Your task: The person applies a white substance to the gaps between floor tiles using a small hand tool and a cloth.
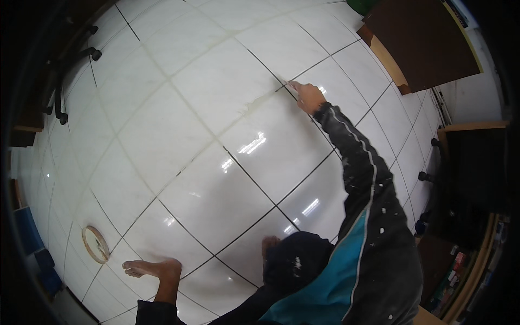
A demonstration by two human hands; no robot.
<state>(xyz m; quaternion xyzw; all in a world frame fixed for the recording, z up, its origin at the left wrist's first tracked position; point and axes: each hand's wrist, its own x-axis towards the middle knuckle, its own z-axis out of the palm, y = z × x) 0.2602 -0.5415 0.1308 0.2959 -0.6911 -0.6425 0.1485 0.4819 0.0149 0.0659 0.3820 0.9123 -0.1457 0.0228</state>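
My right hand reaches out over the white tiled floor, its fingers curled and the fingertips at a joint between tiles. Whether a small thing is pinched in them I cannot make out. The joint under the fingertips is dark on the right. To the left, the joint carries a pale smear that spreads onto the tiles. Several joints farther left are filled pale, while others near me are dark, open lines. The sleeve of my right arm is dark with light specks. My left hand is out of view.
A round tan-rimmed thing with a pale inside rests at lower left, near my bare foot. A dark wooden cabinet stands at upper right. Chair wheels show at upper left, and shelves with items at lower right.
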